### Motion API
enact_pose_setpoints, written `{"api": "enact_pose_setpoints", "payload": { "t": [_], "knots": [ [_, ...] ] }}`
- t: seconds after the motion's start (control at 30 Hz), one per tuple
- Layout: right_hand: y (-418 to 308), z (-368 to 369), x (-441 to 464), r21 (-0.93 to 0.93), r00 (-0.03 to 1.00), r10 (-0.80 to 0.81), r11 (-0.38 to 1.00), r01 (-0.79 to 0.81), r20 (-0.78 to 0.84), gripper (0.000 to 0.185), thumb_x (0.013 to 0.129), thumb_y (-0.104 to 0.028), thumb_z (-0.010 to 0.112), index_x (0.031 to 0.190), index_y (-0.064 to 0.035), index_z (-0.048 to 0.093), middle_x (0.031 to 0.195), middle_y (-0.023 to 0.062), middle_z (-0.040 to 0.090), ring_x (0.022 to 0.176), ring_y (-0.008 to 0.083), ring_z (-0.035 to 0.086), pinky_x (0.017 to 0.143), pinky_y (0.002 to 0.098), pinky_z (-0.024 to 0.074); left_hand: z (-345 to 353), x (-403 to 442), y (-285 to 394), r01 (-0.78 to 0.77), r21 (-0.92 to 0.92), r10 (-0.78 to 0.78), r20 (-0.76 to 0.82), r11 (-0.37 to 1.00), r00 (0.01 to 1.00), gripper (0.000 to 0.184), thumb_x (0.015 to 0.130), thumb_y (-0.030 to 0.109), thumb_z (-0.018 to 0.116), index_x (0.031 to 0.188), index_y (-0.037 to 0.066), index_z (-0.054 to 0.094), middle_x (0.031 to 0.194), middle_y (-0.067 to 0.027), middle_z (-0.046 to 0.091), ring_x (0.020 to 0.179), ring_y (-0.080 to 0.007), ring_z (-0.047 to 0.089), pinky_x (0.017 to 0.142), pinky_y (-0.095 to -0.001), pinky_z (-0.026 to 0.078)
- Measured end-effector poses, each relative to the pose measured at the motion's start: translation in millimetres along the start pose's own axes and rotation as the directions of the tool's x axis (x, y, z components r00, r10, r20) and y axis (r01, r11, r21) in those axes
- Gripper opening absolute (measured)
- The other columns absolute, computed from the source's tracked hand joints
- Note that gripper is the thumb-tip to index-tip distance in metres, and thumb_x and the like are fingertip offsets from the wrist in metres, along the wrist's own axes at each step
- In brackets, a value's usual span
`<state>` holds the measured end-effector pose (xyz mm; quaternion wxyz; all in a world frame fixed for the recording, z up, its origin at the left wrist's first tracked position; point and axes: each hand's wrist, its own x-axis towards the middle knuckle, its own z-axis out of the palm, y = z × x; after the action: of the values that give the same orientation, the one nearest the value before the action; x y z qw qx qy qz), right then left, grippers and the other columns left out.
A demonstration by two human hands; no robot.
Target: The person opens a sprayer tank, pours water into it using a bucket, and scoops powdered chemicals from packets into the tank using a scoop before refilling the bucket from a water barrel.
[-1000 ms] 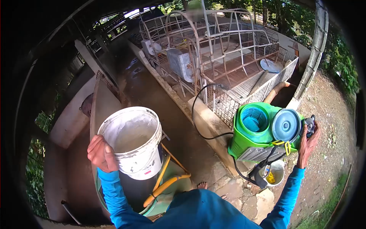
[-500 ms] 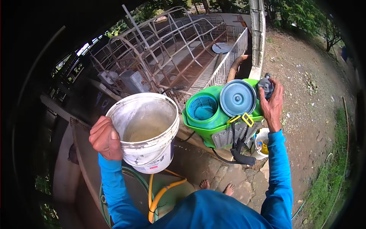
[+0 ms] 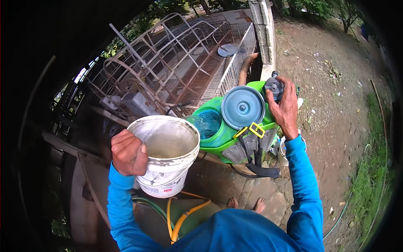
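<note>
My left hand (image 3: pixel 129 153) is closed over the rim of a worn white bucket (image 3: pixel 163 180), which is tipped slightly to the right. From its lip, clear water (image 3: pixel 197 121) runs into the round open mouth of a green backpack sprayer (image 3: pixel 228 136). A blue-grey round lid (image 3: pixel 243 110) lies on top of the sprayer beside that mouth. My right hand (image 3: pixel 286 111) is closed around a dark grey round fitting (image 3: pixel 273 87) at the sprayer's right end. Black straps (image 3: pixel 257 161) with yellow buckles hang down the sprayer's near side.
Behind the sprayer stands a rusty metal pen (image 3: pixel 180 63) beside a concrete post (image 3: pixel 263 35). Yellow hose (image 3: pixel 184 216) and green hose (image 3: pixel 153 208) lie below the bucket. A small white pail (image 3: pixel 283 156) sits behind my right forearm. Bare feet (image 3: pixel 259 205) stand on the paving.
The bucket has come closer to the sprayer mouth and tipped toward it, and water now flows in. My right hand stays on the grey fitting. The whole view has shifted.
</note>
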<state>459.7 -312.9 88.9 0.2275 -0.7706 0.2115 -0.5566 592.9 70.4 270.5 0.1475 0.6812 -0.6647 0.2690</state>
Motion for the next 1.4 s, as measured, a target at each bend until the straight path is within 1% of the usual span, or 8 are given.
{"api": "enact_pose_setpoints", "payload": {
  "t": [0.3, 0.57, 0.67, 0.83, 0.9, 1.03, 1.13, 1.4],
  "knots": [
    [0, 0, 0, 0.010, 0.999, 0.033, 0.999, -0.033, -0.003, 0.048, 0.083, -0.023, 0.070, 0.125, -0.0055, 0.054, 0.115, 0.0155, 0.058, 0.103, 0.0342, 0.059, 0.086, 0.0439, 0.0472, -3, 8, 1, 0.017, -0.005, -0.016, 0.083, 1.000, 0.996, 0.020, 0.069, 0.009, 0.060, 0.057, 0.000, 0.047, 0.053, -0.0148, 0.045, 0.046, -0.0339, 0.044, 0.050, -0.0416, 0.036],
    [-2, -1, 0, 0.028, 0.999, 0.044, 0.999, -0.043, -0.010, 0.048, 0.082, -0.023, 0.071, 0.123, -0.0057, 0.055, 0.114, 0.0150, 0.058, 0.101, 0.0343, 0.060, 0.083, 0.0445, 0.0476, -8, 21, 2, -0.011, -0.003, 0.012, 0.132, 1.000, 0.991, 0.020, 0.069, 0.009, 0.061, 0.057, 0.001, 0.047, 0.053, -0.0142, 0.046, 0.047, -0.0338, 0.046, 0.051, -0.0418, 0.038],
    [-1, -2, 0, 0.032, 0.999, 0.024, 0.999, -0.023, -0.028, 0.048, 0.081, -0.023, 0.071, 0.123, -0.0063, 0.055, 0.114, 0.0147, 0.058, 0.100, 0.0342, 0.060, 0.082, 0.0448, 0.0476, -12, 27, 1, -0.022, -0.003, 0.022, 0.161, 1.000, 0.987, 0.020, 0.070, 0.009, 0.061, 0.057, 0.001, 0.048, 0.053, -0.0141, 0.046, 0.046, -0.0339, 0.046, 0.050, -0.0418, 0.038],
    [-1, -3, 0, 0.038, 0.999, 0.034, 0.999, -0.034, -0.010, 0.048, 0.081, -0.022, 0.072, 0.123, -0.0072, 0.055, 0.112, 0.0143, 0.057, 0.099, 0.0342, 0.060, 0.080, 0.0452, 0.0476, -13, 34, 0, -0.041, 0.019, 0.037, 0.182, 0.999, 0.983, 0.020, 0.071, 0.009, 0.061, 0.057, 0.001, 0.049, 0.053, -0.0141, 0.047, 0.046, -0.0340, 0.047, 0.050, -0.0421, 0.038],
    [0, -2, 0, 0.033, 0.999, 0.023, 0.999, -0.022, -0.024, 0.048, 0.080, -0.022, 0.072, 0.123, -0.0072, 0.055, 0.112, 0.0141, 0.057, 0.098, 0.0341, 0.060, 0.080, 0.0451, 0.0476, -17, 37, -1, -0.031, 0.040, 0.021, 0.230, 0.999, 0.973, 0.021, 0.072, 0.010, 0.061, 0.057, 0.001, 0.049, 0.053, -0.0143, 0.047, 0.046, -0.0343, 0.048, 0.050, -0.0421, 0.038],
    [1, -1, 0, 0.045, 0.999, 0.016, 0.999, -0.014, -0.037, 0.048, 0.080, -0.021, 0.072, 0.122, -0.0073, 0.055, 0.112, 0.0140, 0.057, 0.098, 0.0341, 0.060, 0.081, 0.0451, 0.0475, -16, 44, 0, -0.036, 0.036, 0.027, 0.228, 0.999, 0.973, 0.022, 0.073, 0.010, 0.061, 0.057, 0.001, 0.048, 0.052, -0.0141, 0.047, 0.046, -0.0344, 0.048, 0.050, -0.0421, 0.038],
    [1, -2, 0, 0.023, 0.999, 0.018, 1.000, -0.017, -0.042, 0.047, 0.080, -0.021, 0.072, 0.122, -0.0076, 0.055, 0.112, 0.0141, 0.057, 0.099, 0.0342, 0.060, 0.081, 0.0449, 0.0475, -18, 48, 3, -0.053, 0.046, 0.039, 0.267, 0.998, 0.963, 0.023, 0.072, 0.010, 0.061, 0.056, 0.002, 0.047, 0.051, -0.0139, 0.046, 0.045, -0.0343, 0.047, 0.050, -0.0420, 0.038],
    [1, -2, -1, 0.036, 0.999, 0.028, 0.999, -0.026, -0.045, 0.047, 0.080, -0.021, 0.072, 0.122, -0.0079, 0.056, 0.113, 0.0144, 0.058, 0.102, 0.0338, 0.060, 0.083, 0.0447, 0.0476, -15, 55, 1, -0.012, 0.024, 0.003, 0.323, 1.000, 0.946, 0.023, 0.073, 0.010, 0.060, 0.056, 0.002, 0.048, 0.051, -0.0142, 0.045, 0.045, -0.0348, 0.048, 0.049, -0.0430, 0.037]
  ]
}}
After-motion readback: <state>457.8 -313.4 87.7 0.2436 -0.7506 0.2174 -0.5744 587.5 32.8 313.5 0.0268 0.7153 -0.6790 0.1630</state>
